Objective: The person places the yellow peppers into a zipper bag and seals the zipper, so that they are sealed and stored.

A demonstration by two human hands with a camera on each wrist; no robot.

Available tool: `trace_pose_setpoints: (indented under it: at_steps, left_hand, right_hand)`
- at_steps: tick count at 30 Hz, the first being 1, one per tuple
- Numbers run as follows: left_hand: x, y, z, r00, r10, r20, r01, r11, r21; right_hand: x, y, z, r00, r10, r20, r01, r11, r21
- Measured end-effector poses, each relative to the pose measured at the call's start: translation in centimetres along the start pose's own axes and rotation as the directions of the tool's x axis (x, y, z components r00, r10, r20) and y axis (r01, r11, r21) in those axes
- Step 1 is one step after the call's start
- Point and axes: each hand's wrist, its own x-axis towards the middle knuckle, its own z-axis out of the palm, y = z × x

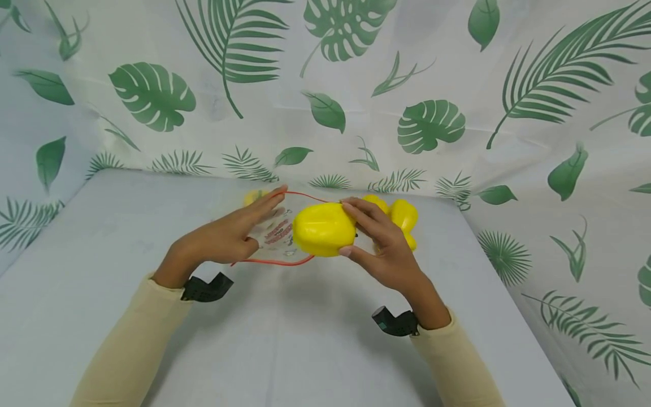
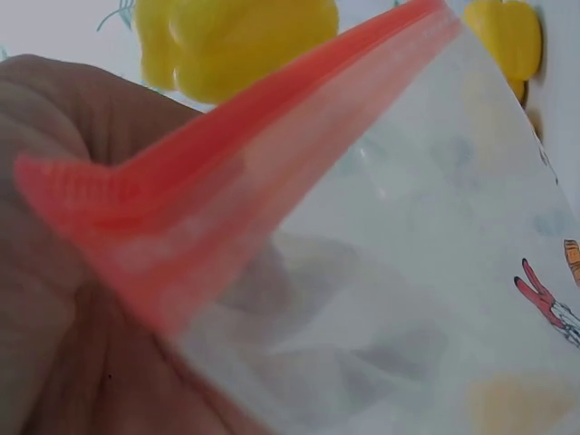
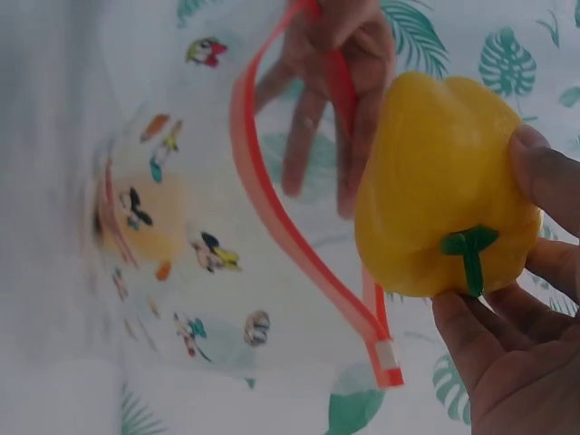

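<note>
My right hand [image 1: 383, 246] grips a yellow bell pepper [image 1: 325, 229] between thumb and fingers. In the right wrist view the green stem [image 3: 471, 258] faces that camera. The pepper is at the mouth of a clear zip bag [image 3: 217, 299] with a red zip edge [image 3: 272, 195] and small cartoon prints. My left hand [image 1: 224, 232] is at the other side of the mouth, its fingers fairly straight and spread against the bag, which stands wide. Through the plastic, a blurred yellow-orange thing [image 3: 154, 217] shows inside the bag. A white slider [image 3: 387, 353] sits at one zip end.
More yellow peppers [image 1: 404, 215] lie on the white table [image 1: 285, 339] behind my right hand. A leaf-print sheet [image 1: 356, 113] hangs at the back and along the sides. Dark wrist cameras [image 1: 205, 287] are strapped at both cuffs.
</note>
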Motion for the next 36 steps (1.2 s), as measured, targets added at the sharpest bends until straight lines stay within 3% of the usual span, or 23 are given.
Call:
trace_pose_setpoints:
  at_steps: [12, 17, 22, 31, 36]
  left_hand:
    - [0.1, 0.3, 0.2, 1.000, 0.013, 0.010, -0.013, 0.999, 0.038]
    - [0.0, 0.3, 0.3, 0.999, 0.015, 0.037, -0.015, 1.000, 0.012]
    - [0.0, 0.3, 0.2, 0.999, 0.033, 0.033, -0.035, 0.999, 0.040]
    - [0.0, 0.4, 0.3, 0.999, 0.031, 0.038, -0.031, 0.999, 0.007]
    - [0.1, 0.5, 0.4, 0.999, 0.020, 0.044, -0.020, 1.000, 0.000]
  right_hand:
    - [0.0, 0.7, 3.1, 0.991, -0.095, 0.090, 0.099, 0.994, -0.043]
    - [0.0, 1.2, 3.9, 0.992, -0.053, 0.112, 0.058, 0.997, -0.046]
    - [-0.1, 1.4, 4.0, 0.995, 0.001, 0.099, 0.009, 0.995, -0.103]
    - [-0.1, 1.6, 4.0, 0.987, 0.132, 0.096, -0.108, 0.969, -0.220]
    - [-0.2, 1.8, 4.1, 0.981, 0.158, 0.108, -0.124, 0.953, -0.275]
